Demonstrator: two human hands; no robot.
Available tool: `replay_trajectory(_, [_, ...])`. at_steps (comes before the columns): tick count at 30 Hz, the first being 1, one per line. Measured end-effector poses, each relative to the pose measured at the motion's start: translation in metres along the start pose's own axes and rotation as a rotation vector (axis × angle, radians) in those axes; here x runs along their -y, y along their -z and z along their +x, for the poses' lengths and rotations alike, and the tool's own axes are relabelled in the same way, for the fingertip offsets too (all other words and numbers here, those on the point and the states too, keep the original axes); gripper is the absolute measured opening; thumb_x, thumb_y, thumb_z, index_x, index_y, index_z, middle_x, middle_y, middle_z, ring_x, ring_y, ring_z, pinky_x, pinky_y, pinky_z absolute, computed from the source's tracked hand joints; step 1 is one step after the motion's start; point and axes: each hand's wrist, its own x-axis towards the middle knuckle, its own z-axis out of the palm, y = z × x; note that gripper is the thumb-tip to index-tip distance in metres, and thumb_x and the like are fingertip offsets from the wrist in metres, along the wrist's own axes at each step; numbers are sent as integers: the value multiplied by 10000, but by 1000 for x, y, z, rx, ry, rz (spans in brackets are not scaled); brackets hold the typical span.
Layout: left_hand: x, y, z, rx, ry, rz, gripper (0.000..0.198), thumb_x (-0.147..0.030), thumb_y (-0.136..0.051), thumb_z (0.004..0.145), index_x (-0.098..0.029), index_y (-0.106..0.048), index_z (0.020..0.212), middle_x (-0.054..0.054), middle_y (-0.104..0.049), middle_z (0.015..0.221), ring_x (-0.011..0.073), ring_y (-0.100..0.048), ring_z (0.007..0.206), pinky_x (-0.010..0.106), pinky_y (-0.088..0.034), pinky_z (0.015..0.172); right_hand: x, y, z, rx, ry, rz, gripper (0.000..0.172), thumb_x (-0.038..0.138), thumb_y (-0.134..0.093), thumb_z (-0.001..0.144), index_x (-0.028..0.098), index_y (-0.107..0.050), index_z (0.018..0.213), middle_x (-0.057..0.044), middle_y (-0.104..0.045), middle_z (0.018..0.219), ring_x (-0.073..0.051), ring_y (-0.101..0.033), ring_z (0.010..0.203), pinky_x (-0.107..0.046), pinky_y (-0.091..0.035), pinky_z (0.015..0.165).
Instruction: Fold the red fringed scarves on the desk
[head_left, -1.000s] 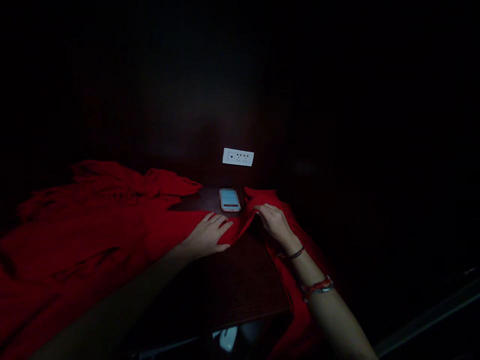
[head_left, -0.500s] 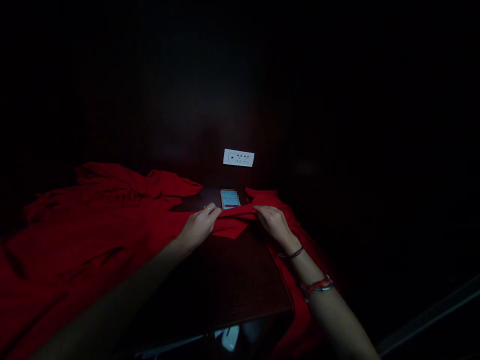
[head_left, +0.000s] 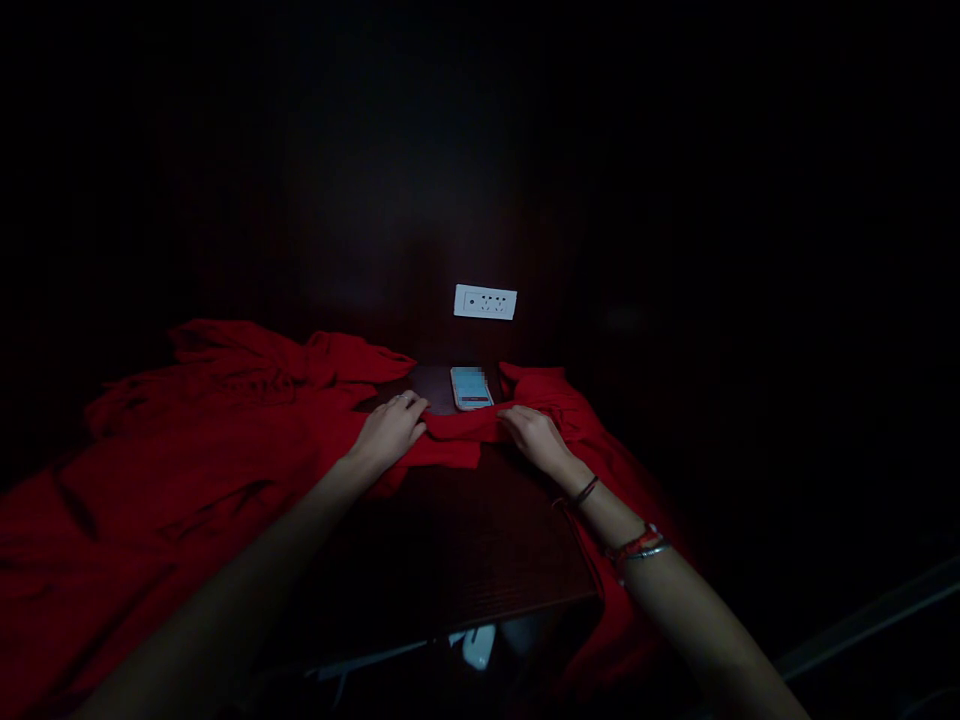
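A long piece of red cloth stretches across the dark wooden tabletop between my hands. My left hand is closed on it at the left, fingers bent over its upper edge. At the other end my right hand pinches the same cloth between thumb and fingers; the fingertips are partly hidden. Just beyond the stretched strip lies a phone with a lit, pale blue screen. More of the red fabric spreads in loose folds to the left and hangs down past the table's right edge.
A white wall socket panel is on the dark wall behind the phone. Below the table's front edge a white object shows, too dim to name. Deep shadow covers the surroundings.
My left hand has moved slightly left and flattened lower onto the cloth. The strip between my hands now lies flatter. The view has shifted a little.
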Motion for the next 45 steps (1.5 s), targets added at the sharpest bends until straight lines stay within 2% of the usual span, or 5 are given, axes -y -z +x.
replay_trajectory(5, [-15,3,0,15,-161,-10,210,-252,-320,827,-169,-513,843,45,-513,826,150,-500,761,247,-385,667,-6,5,-2,-133,-16,165,219,155,-366,799,154,-539,934,-59,-570,864,-132,-512,786,-235,-400,713])
replay_trajectory(25, [-5,3,-2,-88,-240,19,209,-187,-308,827,-174,-506,890,33,-499,858,125,-485,745,214,-379,636,-11,10,-1,-290,-182,196,99,110,-523,691,157,-609,706,-43,-613,700,-147,-539,663,-239,-396,631])
replay_trajectory(33, [-4,-1,-3,-82,-168,-24,231,-211,-288,831,-187,-490,938,36,-488,878,126,-489,763,216,-384,632,-16,13,-2,-258,-208,635,131,269,-581,665,166,-627,732,-30,-607,715,-133,-545,667,-238,-402,621])
replay_trajectory(41, [-34,-4,-4,-72,-206,-130,274,-352,-398,788,-180,-463,991,47,-490,958,162,-483,842,275,-377,744,-10,15,0,-182,-193,772,125,271,-581,662,177,-633,725,-29,-604,726,-135,-543,685,-264,-402,655])
replay_trajectory(45, [-53,-3,-6,-63,-222,-137,190,-264,-347,821,-176,-499,892,33,-530,890,153,-492,824,268,-374,746,-9,15,1,-188,-165,797,114,259,-590,653,169,-627,712,-34,-594,726,-140,-540,693,-273,-402,667])
